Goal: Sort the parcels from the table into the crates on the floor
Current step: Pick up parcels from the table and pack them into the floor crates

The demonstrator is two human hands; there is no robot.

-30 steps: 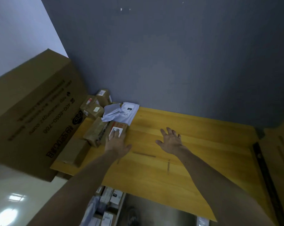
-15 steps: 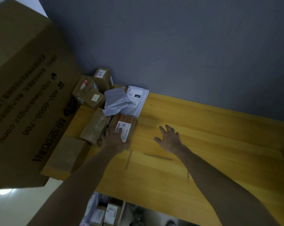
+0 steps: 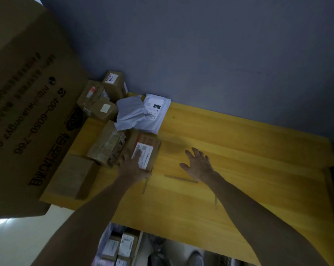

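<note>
My left hand point(image 3: 132, 167) lies on the near end of a flat brown parcel point(image 3: 149, 144), its fingers laid over the parcel's white label. To the right, my right hand point(image 3: 197, 164) is spread open just over the bare yellow table point(image 3: 248, 160) and holds nothing. Two white poly mailers point(image 3: 141, 114) lie behind the labelled parcel. A taped brown box point(image 3: 106, 144) touches its left side. Below the table's front edge, a crate on the floor point(image 3: 120, 246) holds several labelled parcels.
A flat brown box point(image 3: 74, 177) sits at the table's near left corner. Three small cartons point(image 3: 102, 98) are stacked at the back left by the grey wall. A large printed cardboard box point(image 3: 28, 93) stands to the left. Tape strips point(image 3: 181, 179) lie on the tabletop.
The view has shifted so the parcels sit more central. My left hand has stayed on the labelled parcel, and my right hand has stayed open over the table.
</note>
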